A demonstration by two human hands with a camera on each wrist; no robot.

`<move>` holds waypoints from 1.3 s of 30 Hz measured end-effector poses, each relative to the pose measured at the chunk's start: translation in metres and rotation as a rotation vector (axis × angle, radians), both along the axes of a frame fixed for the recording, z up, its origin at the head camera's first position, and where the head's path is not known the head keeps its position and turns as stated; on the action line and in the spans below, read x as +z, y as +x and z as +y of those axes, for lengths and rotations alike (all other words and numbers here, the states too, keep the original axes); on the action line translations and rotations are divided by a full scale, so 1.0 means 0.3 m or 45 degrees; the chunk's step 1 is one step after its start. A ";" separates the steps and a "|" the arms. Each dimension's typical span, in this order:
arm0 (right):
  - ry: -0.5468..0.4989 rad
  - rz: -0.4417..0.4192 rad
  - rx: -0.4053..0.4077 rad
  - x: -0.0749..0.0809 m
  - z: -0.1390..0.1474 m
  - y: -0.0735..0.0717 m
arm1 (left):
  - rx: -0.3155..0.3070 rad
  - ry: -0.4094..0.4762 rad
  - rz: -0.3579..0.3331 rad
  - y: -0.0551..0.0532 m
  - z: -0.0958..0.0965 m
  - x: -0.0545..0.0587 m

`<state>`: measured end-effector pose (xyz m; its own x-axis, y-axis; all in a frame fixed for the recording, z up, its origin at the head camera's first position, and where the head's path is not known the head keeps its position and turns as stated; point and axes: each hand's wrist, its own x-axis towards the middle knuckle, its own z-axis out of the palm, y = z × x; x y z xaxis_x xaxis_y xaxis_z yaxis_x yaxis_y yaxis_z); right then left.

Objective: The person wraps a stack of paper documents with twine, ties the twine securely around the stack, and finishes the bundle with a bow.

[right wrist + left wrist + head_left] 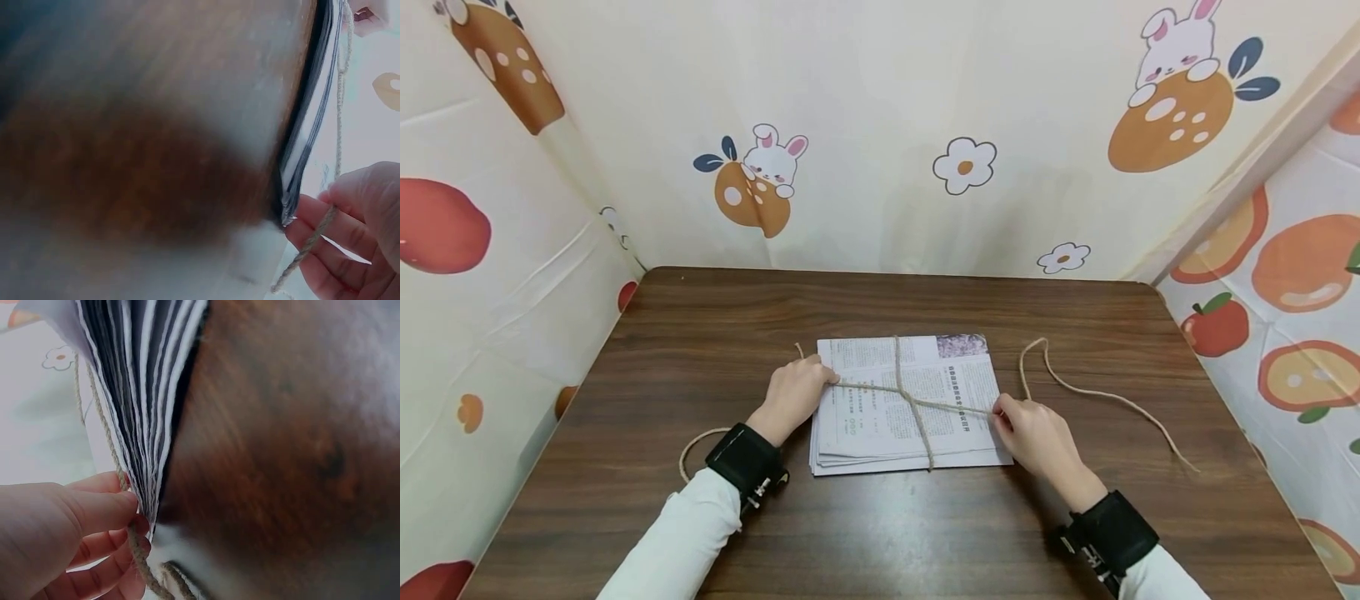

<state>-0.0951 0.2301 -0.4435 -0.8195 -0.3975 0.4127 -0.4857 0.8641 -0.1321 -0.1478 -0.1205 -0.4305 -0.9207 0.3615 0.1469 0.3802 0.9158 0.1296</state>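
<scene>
A stack of folded newspapers [865, 425] lies flat on the table, its layered edges [147, 394] showing in the left wrist view. Twine [917, 417] crosses over its top both ways, the strands meeting near the middle. At the stack's left edge my left hand [797, 392] pinches the twine between thumb and fingers; a loop and a short end trail from it. My right hand [1037, 433] pinches the twine at the right edge, as the right wrist view also shows. Between both hands the strand runs nearly straight across the papers.
A loose tail of twine [1105, 393] curves over the brown wooden table [887, 542] to the right of the papers. Printed sheets with rabbits, flowers and fruit form the back wall [865, 100] and both sides. Each wrist wears a black band [747, 467].
</scene>
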 end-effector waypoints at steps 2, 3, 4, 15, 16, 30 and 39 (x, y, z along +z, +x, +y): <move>0.001 -0.013 0.022 0.008 0.003 -0.013 | 0.002 -0.015 0.004 0.003 0.000 0.001; 0.004 -0.021 0.037 0.013 0.004 -0.022 | 0.001 -0.025 0.009 0.006 0.000 0.002; 0.007 -0.032 0.052 0.017 0.005 -0.031 | -0.005 -0.036 0.018 0.009 -0.001 0.002; 0.024 -0.074 0.138 0.018 0.011 -0.135 | -0.076 -0.128 0.157 0.099 -0.010 0.007; 0.023 -0.076 0.141 0.019 0.011 -0.143 | -0.082 -0.134 0.156 0.110 -0.009 0.009; 0.012 -0.121 0.073 -0.001 0.009 -0.165 | -0.053 -0.102 0.137 0.108 -0.009 -0.006; 0.010 -0.114 0.067 -0.008 0.019 -0.137 | -0.018 -0.038 0.026 0.077 -0.009 0.010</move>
<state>-0.1362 0.2359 -0.4459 -0.8309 -0.4438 0.3358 -0.5169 0.8389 -0.1704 -0.1249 -0.1232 -0.4275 -0.9125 0.3787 0.1543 0.3952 0.9138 0.0943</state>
